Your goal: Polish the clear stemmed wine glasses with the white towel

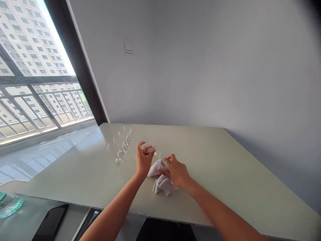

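Note:
My left hand [143, 161] is closed around the bowl of a clear stemmed glass [146, 145], held just above the pale table [220, 167]. My right hand [177, 171] rests on a crumpled white cloth [162, 182] lying on the table, its fingers curled onto the fabric. Several other clear stemmed glasses [122, 144] stand upright in a cluster to the left of the held glass, a short way from my left hand.
A grey wall with a light switch [128, 46] rises behind the table. A large window [37, 77] with railings is at the left. A greenish glass object [10, 205] and a dark phone [50, 222] lie on a lower glass surface at the bottom left.

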`<state>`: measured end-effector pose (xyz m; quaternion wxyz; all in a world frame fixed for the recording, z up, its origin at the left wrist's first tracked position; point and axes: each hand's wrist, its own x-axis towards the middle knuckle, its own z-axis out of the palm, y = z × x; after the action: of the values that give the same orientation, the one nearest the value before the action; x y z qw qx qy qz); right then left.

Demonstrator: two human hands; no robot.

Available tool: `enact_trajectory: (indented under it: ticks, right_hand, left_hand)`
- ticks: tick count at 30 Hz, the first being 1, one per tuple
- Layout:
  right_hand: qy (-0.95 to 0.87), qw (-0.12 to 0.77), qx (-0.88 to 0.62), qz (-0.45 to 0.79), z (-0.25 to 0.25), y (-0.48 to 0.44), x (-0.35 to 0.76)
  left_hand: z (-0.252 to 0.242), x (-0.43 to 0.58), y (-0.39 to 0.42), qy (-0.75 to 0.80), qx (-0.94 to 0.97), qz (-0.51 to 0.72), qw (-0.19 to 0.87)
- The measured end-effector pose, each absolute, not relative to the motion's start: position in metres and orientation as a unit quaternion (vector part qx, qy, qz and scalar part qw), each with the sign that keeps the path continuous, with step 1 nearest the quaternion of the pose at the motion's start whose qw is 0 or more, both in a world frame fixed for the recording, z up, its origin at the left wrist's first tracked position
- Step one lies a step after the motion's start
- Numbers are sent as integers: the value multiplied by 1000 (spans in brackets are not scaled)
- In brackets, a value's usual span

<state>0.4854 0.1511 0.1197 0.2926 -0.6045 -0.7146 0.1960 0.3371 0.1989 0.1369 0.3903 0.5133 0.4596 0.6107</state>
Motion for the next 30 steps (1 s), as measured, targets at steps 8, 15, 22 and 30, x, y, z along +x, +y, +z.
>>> enact_trajectory:
  ticks: [8,15,22,30]
  right_hand:
    - [-697,383,-593,128,135,182,496]
    - [-578,347,-731,107,117,210,564]
    - [-399,286,-868,76,105,228,684]
    - [-308,240,-916,95,94,229,748]
  left_hand:
    - [147,383,188,439,588,549,400]
    - [119,381,191,400,718,443,358]
    - [76,350,185,435,825,266,242]
    - [79,353,183,422,839,259,228]
